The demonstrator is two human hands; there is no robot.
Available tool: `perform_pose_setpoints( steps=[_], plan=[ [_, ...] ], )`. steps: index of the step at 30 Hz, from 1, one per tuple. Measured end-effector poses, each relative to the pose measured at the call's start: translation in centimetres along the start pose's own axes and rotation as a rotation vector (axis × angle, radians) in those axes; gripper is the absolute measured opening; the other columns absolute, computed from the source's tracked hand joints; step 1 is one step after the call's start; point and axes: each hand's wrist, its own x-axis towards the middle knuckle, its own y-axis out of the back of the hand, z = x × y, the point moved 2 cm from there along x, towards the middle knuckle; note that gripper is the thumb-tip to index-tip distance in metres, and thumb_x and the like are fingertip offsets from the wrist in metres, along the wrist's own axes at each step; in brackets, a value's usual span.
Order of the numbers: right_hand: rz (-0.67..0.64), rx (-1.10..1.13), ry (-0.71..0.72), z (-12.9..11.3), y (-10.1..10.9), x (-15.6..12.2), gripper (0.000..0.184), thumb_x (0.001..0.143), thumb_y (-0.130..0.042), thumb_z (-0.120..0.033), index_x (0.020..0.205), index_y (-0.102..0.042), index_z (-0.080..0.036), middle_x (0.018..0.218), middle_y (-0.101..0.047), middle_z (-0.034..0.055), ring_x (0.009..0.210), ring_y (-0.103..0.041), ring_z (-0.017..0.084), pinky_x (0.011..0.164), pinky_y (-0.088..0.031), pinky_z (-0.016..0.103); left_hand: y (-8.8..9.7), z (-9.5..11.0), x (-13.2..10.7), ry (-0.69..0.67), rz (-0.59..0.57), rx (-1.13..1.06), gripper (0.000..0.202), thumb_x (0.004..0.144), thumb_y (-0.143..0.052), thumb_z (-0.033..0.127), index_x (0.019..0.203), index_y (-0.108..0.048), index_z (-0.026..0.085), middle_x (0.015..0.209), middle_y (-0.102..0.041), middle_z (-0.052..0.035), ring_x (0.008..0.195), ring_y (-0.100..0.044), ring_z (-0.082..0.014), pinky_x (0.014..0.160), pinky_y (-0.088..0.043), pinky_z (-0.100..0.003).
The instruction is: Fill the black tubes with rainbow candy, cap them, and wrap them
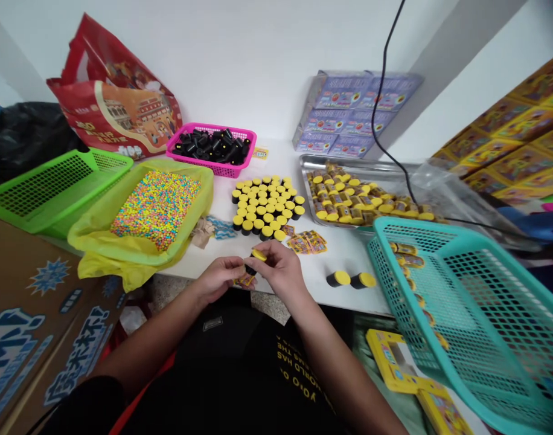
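Head view: both hands pinching at a white table's near edge

Close to the edge of the white table (pixel 349 260), the right hand (pixel 281 270) pinches a yellow cap (pixel 259 255) between its thumb and fingertips. The left hand (pixel 220 279) has its fingers drawn together on a black tube (pixel 250 270), held just below the cap, with a small printed paper label (pixel 244 280) at those fingers. Whether the cap sits on the tube is hard to tell.

Straight ahead, capped black tubes (pixel 265 208) stand in a tight cluster, and a scatter of printed labels (pixel 306 241) lies just beside it. Two more capped tubes (pixel 349 280) lie on their sides to the right of the hands. Farther back sits a pink basket (pixel 199 128) of uncapped black tubes (pixel 212 147). To the left, a yellow plastic bag (pixel 122 260) holds multicoloured candy beads (pixel 156 208), next to a green basket (pixel 45 187). To the right, a steel tray (pixel 306 169) carries label-wrapped tubes (pixel 349 196), and a teal basket (pixel 421 226) holds a few more. A cardboard box (pixel 32 320) stands at the lower left, with stacked purple boxes (pixel 353 112) against the wall.
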Motion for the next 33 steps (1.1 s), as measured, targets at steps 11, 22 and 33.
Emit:
perform_pose_setpoints(
  steps=[11, 22, 33],
  plan=[
    [-0.004, 0.0, 0.009, 0.9, 0.1, -0.3, 0.031, 0.072, -0.078, -0.044, 0.081, -0.061, -0.021, 0.067, -0.058, -0.003, 0.055, -0.052, 0.012, 0.051, -0.042, 0.025, -0.2, -0.5, 0.5, -0.001, -0.035, -0.082, 0.045, 0.063, -0.087, 0.042, 0.09, -0.072, 0.01, 0.081, -0.075, -0.0117, 0.072, -0.07, -0.0224, 0.074, -0.054, -0.037],
    [-0.042, 0.006, 0.065, 1.6, 1.4, -0.7, 0.02, 0.081, -0.071, -0.038, 0.097, -0.076, -0.025, 0.081, -0.064, 0.0011, 0.072, -0.059, 0.016, 0.064, -0.046, 0.029, -2.0, -0.1, -0.2, -0.002, 0.068, -0.158, 0.038, 0.063, -0.087, 0.034, 0.08, -0.06, 0.014, 0.075, -0.073, -0.0067, 0.062, -0.068, -0.0168, 0.066, -0.052, -0.029],
    [-0.014, 0.141, 0.055, 1.8, 0.8, -1.1, 0.019, 0.081, -0.071, -0.032, 0.098, -0.077, -0.028, 0.086, -0.068, 0.0011, 0.067, -0.058, 0.014, 0.062, -0.047, 0.029, -2.4, 0.0, -0.5, -0.04, 0.044, -0.215, 0.03, 0.073, -0.08, 0.031, 0.078, -0.055, 0.015, 0.072, -0.071, -0.006, 0.061, -0.065, -0.0141, 0.063, -0.05, -0.026]
  ],
)
